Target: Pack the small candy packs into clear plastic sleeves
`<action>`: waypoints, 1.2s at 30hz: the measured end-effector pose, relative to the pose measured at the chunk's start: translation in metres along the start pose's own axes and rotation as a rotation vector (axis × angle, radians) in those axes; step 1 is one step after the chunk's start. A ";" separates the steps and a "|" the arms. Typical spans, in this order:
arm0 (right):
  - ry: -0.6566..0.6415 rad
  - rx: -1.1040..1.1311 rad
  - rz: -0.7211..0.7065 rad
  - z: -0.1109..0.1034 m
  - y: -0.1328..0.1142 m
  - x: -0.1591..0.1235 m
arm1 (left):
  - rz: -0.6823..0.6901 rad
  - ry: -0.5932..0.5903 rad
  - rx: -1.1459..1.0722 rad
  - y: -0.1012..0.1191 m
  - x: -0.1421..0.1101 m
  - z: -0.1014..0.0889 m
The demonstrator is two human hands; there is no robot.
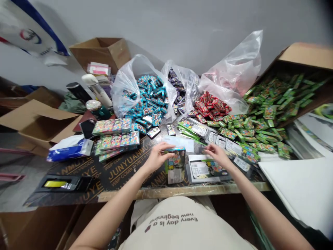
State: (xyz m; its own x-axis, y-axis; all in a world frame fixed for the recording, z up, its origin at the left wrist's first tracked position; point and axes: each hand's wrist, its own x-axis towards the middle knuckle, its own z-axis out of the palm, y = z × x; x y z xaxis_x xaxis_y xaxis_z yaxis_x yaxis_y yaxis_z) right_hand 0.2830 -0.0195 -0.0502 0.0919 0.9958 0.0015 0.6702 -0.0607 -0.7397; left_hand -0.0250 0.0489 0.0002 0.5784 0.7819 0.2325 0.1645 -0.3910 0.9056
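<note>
My left hand is closed on the upper edge of a colourful printed packet, which stands nearly upright at the table's front and carries a pale panel low down. My right hand has its thumb and fingers pinched together above a flat package with a white barcode label. Whatever lies between those fingertips, if anything, is too small to make out. Just beyond both hands are a pale sheet and a stack of green-edged labelled packages.
Plastic bags hold small blue boxes, purple boxes and red boxes. Green boxes spill from a tipped carton. Left are wrapped bundles, a tissue pack, bottles and a black tray.
</note>
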 end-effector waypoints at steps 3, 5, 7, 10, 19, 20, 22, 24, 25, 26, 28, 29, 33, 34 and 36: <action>0.022 0.302 0.005 -0.004 -0.046 0.011 | -0.001 0.066 0.044 -0.003 -0.002 0.003; -0.055 0.471 -0.030 -0.002 -0.080 0.017 | 0.029 0.084 0.087 0.000 -0.002 0.005; -0.156 0.576 -0.083 0.007 -0.107 0.022 | 0.053 0.099 0.116 0.004 -0.001 0.006; -0.190 0.636 -0.099 0.024 -0.128 0.024 | 0.053 0.122 0.119 0.007 -0.001 0.008; -0.035 0.662 -0.046 0.045 -0.130 0.013 | -0.056 0.172 0.108 0.010 -0.002 0.012; -0.039 0.708 -0.021 0.044 -0.130 0.013 | -0.058 0.169 0.101 0.011 -0.001 0.013; -0.068 0.792 0.035 0.042 -0.131 0.014 | -0.062 0.169 0.070 0.013 0.000 0.013; -0.116 0.834 0.078 0.040 -0.131 0.015 | -0.083 0.158 0.010 0.014 0.002 0.012; -0.138 0.840 0.089 0.040 -0.132 0.016 | -0.101 0.146 -0.023 0.014 0.002 0.011; -0.153 0.839 0.094 0.039 -0.132 0.016 | -0.121 0.131 -0.051 0.013 0.003 0.010; -0.151 0.817 0.087 0.039 -0.132 0.016 | -0.148 0.106 -0.074 0.013 0.004 0.008; -0.138 0.795 0.077 0.039 -0.132 0.016 | -0.147 0.092 -0.064 0.013 0.004 0.006; -0.081 0.678 0.022 0.039 -0.136 0.010 | -0.036 0.029 0.061 0.015 0.002 0.001; -0.067 0.644 0.007 0.039 -0.137 0.007 | 0.003 0.014 0.096 0.016 0.001 0.000; -0.037 0.568 -0.031 0.039 -0.139 -0.002 | 0.075 -0.007 0.151 0.018 -0.001 -0.001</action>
State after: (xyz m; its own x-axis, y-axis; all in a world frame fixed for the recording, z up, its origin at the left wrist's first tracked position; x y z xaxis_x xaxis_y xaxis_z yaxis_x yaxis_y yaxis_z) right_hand 0.1610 -0.0102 0.0259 0.0455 0.9989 0.0129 0.1699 0.0050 -0.9854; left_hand -0.0236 0.0420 0.0165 0.5990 0.7448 0.2942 0.2384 -0.5166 0.8224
